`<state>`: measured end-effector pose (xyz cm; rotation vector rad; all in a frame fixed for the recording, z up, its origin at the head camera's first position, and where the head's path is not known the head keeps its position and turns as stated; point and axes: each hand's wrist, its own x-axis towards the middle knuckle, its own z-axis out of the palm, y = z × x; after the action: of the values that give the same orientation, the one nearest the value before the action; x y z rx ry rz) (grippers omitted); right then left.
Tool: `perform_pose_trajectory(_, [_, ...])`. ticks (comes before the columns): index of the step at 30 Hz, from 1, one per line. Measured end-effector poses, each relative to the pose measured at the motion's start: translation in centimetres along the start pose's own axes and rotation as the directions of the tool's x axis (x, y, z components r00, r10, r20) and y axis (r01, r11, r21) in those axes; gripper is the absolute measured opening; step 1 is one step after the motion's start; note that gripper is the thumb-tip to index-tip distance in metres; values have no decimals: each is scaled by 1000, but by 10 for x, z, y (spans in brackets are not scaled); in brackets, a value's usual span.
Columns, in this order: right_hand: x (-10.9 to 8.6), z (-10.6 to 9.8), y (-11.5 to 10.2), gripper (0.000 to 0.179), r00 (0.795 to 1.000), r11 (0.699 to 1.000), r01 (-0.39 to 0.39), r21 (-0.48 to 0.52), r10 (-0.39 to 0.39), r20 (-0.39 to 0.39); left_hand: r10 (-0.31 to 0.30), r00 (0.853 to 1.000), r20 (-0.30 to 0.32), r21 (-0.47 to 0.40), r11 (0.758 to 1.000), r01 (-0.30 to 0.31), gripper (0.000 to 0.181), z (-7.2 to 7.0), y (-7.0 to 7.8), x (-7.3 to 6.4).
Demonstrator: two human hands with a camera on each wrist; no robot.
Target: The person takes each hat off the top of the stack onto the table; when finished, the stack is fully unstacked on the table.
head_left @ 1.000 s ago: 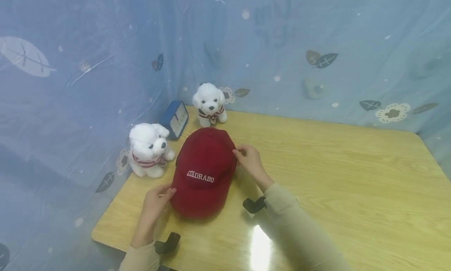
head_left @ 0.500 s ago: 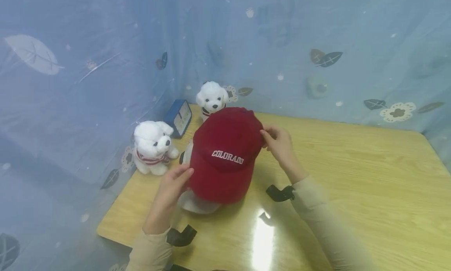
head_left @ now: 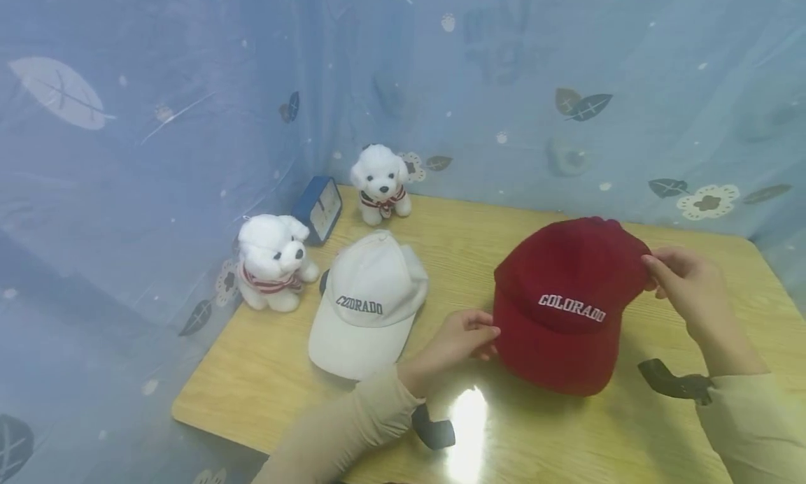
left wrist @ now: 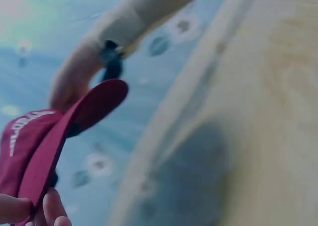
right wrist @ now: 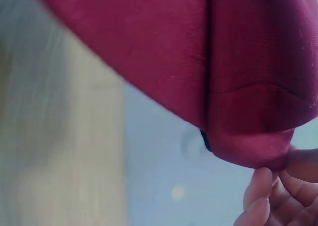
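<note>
A red baseball cap (head_left: 567, 288) with white COLORADO lettering is held above the table, its brim toward the person. My left hand (head_left: 462, 340) pinches the left edge of the brim between thumb and fingers; the left wrist view shows this grip on the brim (left wrist: 42, 171) with the cap off the tabletop. At the cap's other side my right hand (head_left: 689, 281) pinches the lower edge of its crown, seen close in the right wrist view beside the red cloth (right wrist: 248, 146). A white cap (head_left: 365, 302) with dark COLORADO lettering lies on the table to the left.
Two white plush dogs (head_left: 271, 257) with striped scarves sit at the left and back of the wooden table (head_left: 472, 232). Between them stands a blue clock (head_left: 321, 208). A patterned blue curtain (head_left: 491, 85) hangs round the table's back and left side.
Both hands have lifted the red cap off the white cap and carried it to the right. The white cap, hidden under it before, now shows on the table.
</note>
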<state>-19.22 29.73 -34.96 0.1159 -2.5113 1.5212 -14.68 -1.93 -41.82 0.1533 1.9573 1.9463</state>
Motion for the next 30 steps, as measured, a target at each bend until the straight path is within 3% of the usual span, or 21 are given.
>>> perform_pose_trajectory(6, [-12,-29,38,11,998,981,-46,-186,52,27,-87,996,0,-46,995,87,13,47,-29,22])
perform_pose_trajectory(12, [-15,-32,63,26,993,953,-76,-292,100,68,-189,982,-27,-54,981,187,15,68,-45,30])
perform_pose_trajectory(15, [-14,-28,72,32,985,955,-102,-277,136,109,-212,977,-36,-60,976,210,16,70,-47,33])
perform_pose_trajectory(21, [-10,-21,85,44,972,948,-138,-287,185,146,-206,978,-19,26,978,207,17,66,-44,37])
perform_pose_trajectory(26, [-9,-19,88,47,961,927,-145,-346,216,175,-155,988,2,140,978,153,27,59,-39,36])
perform_pose_trajectory(30, [-8,-15,81,51,948,908,-126,-400,229,222,-110,994,25,182,978,104,38,46,-39,31])
